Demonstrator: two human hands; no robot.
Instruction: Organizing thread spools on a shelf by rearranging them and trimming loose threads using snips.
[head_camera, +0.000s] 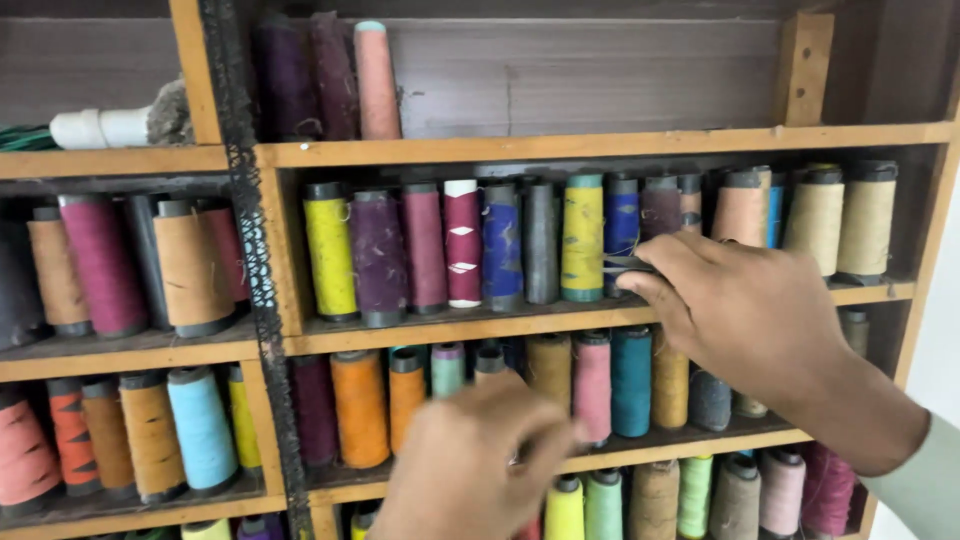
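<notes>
My right hand reaches into the middle shelf, its fingertips pinched on a small dark spool in front of a blue spool and a yellow spool. Lower down, my left hand is blurred before the shelf below, fingers curled. Whether it holds anything is unclear. It is closest to a small grey-topped orange spool and a pink spool.
Wooden shelves hold several rows of upright thread spools in many colours. A strip of black lace hangs down the upright post. Three spools stand on the top shelf, with a white tube to their left.
</notes>
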